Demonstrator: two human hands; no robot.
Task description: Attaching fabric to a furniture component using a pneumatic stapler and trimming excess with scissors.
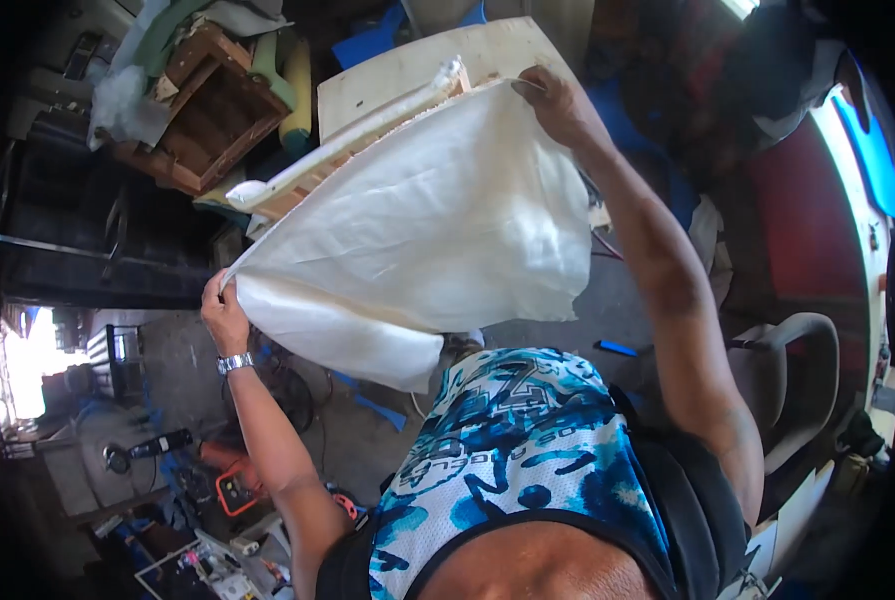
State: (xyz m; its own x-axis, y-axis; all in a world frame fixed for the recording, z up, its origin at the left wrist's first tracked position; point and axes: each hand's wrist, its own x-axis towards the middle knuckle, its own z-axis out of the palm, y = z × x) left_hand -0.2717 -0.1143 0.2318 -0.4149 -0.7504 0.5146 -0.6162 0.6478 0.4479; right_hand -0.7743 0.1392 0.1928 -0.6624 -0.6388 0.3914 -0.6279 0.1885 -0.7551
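A cream white sheet of fabric [407,230] hangs stretched between my hands, its near part folded over. My left hand [225,312] pinches the sheet's left corner; a silver watch is on that wrist. My right hand [557,110] grips the upper right of the same edge. Just beyond the sheet, a pale padded wooden frame piece [337,150] lies against a light board [397,75], partly hidden by the fabric.
A wooden box frame [227,120] with green padded pieces stands upper left, beside a black bulky object [97,260]. A grey chair [802,370] is at right. Orange and black equipment [235,475] and clutter lie lower left. Blue scraps [377,405] lie on the grey floor.
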